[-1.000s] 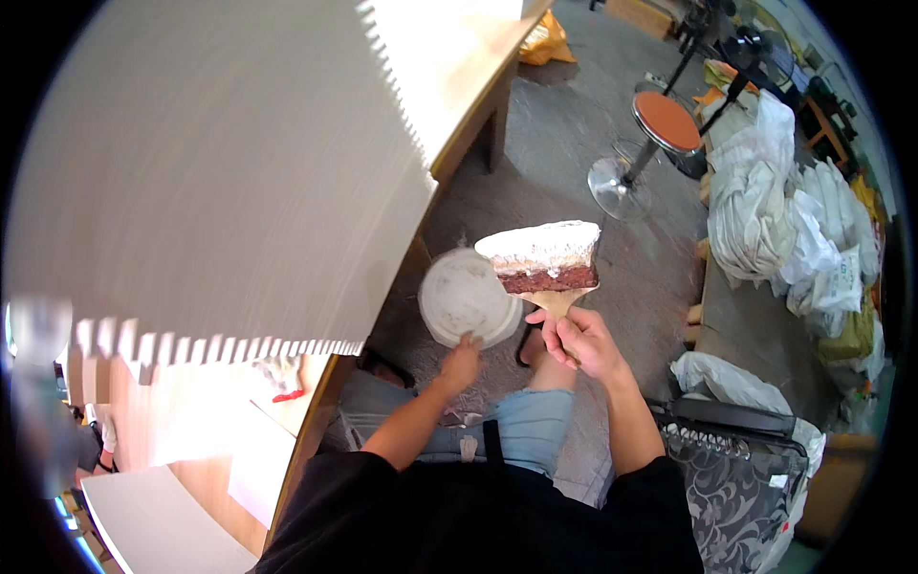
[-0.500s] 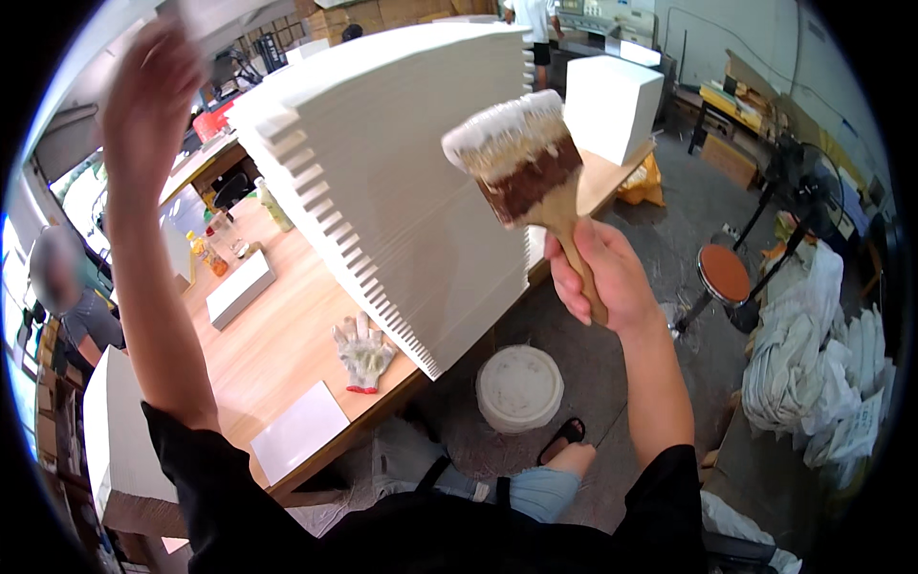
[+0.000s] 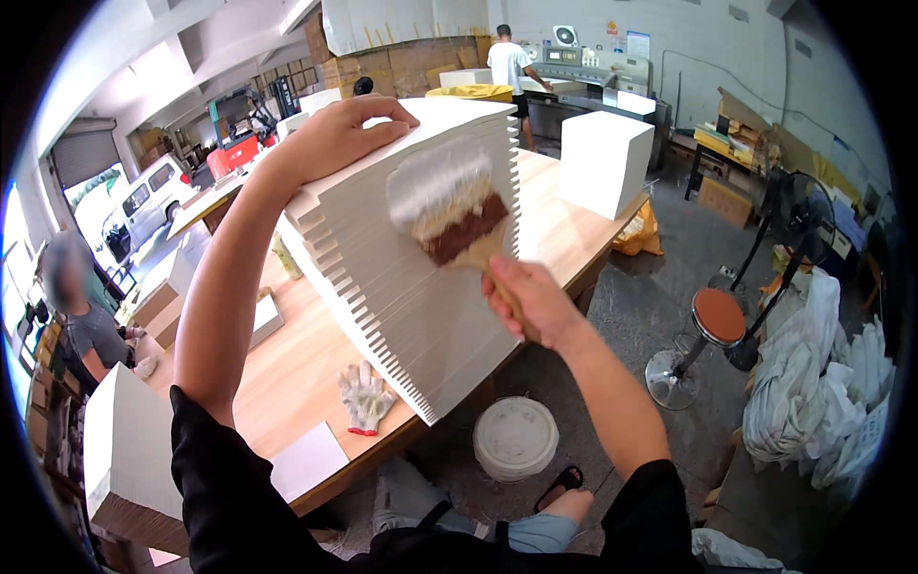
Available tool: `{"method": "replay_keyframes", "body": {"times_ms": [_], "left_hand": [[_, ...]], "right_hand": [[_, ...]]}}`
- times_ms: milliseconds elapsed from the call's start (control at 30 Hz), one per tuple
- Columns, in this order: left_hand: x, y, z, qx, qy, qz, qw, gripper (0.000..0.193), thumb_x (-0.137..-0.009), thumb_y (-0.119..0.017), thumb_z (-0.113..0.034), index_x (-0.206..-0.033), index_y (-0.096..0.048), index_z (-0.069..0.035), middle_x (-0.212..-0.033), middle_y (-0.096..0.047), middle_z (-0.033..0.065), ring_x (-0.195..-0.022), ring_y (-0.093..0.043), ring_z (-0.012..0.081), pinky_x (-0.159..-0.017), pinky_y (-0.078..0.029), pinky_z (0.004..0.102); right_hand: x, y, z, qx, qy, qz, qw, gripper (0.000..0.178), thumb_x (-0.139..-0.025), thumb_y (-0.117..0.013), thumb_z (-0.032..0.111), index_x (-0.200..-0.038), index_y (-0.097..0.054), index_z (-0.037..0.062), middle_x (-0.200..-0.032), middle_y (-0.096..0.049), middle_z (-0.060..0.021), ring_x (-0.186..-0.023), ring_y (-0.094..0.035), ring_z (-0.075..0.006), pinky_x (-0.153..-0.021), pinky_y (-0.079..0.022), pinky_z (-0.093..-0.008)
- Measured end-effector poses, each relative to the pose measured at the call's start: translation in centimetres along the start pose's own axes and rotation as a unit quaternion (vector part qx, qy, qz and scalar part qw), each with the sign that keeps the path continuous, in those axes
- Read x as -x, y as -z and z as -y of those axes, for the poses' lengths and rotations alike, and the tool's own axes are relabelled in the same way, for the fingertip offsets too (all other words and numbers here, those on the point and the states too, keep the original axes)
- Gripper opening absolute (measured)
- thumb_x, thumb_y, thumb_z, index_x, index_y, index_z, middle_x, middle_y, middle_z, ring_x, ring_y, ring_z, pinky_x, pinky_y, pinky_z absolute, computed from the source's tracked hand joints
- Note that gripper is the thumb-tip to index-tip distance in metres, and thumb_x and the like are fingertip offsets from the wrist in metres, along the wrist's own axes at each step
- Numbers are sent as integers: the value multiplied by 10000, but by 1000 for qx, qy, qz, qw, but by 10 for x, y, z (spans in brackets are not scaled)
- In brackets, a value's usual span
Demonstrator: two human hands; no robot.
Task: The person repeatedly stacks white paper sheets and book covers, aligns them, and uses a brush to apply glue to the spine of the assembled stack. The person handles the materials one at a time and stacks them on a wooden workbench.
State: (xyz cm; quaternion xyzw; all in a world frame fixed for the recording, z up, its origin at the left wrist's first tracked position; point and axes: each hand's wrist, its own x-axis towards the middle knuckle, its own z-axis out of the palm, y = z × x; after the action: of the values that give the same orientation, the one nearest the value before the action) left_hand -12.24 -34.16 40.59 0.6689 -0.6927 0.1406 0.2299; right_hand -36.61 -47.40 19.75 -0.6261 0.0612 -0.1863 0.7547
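Observation:
On the wooden table [image 3: 260, 387] stands a tall stack of white paper [image 3: 402, 316], its stepped sheets jutting out along the side edges. My left hand [image 3: 349, 139] lies on top of this stack, thumb and fingers apart, holding nothing. In my right hand [image 3: 531, 301] is the wooden handle of a wide paintbrush [image 3: 470, 234]. White stuff coats its bristles, which are at the stack's upper front face and look pressed against it. Nearer the front edge, a whitish work glove [image 3: 365, 397] and a white sheet [image 3: 308, 461] lie on the table.
A white lidded bucket [image 3: 516, 438] sits on the floor by my feet. White paper blocks stand at the table's far right [image 3: 604, 163] and near left [image 3: 132, 450]. To the right are a round stool [image 3: 717, 318] and white bags [image 3: 798, 373]. Two other people are nearby.
My left hand has come down from the raised position onto the stack's top. My right hand has brought the brush leftward and down to the stack's face. The view has tilted up.

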Motion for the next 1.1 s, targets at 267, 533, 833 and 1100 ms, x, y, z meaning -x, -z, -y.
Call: {"method": "replay_keyframes", "body": {"times_ms": [267,533,833,1100], "left_hand": [[0,-1,4,1,4,17,1000,316,-1064,-566,-342,-1266,-699,-138,-1141,-702,8,-798,-521,108,-768,-459,301],[7,1,9,3,4,18,1000,329,-1068,-566,-360,-1268,-694,-132,-1175,-698,28,-884,-584,111,-831,-487,301],[-3,-5,-2,22,4,11,1000,308,-1073,-564,-328,-1263,-698,-125,-1163,-694,14,-912,-583,108,-844,-487,288],[11,4,10,19,12,33,999,352,-1076,-554,-356,-1266,-688,-92,-1165,-697,40,-1018,-629,128,-917,-497,292]], "right_hand": [[59,17,-15,67,-25,-63,995,380,-1089,-521,376,-977,-608,23,-665,-547,-6,-481,-479,-68,-402,-373,-234],[45,-29,62,305,293,-117,899,521,-1055,-559,165,-1563,-448,145,-957,-706,-128,-714,-638,-135,-645,-534,-276],[45,-26,-86,576,285,-239,728,702,-953,-618,22,-1591,-416,234,-804,-570,-136,-653,-615,-341,-622,-539,-425],[35,-38,30,527,351,-212,744,586,-989,-612,107,-1549,-478,216,-788,-608,-157,-661,-636,-342,-641,-546,-432]]}}
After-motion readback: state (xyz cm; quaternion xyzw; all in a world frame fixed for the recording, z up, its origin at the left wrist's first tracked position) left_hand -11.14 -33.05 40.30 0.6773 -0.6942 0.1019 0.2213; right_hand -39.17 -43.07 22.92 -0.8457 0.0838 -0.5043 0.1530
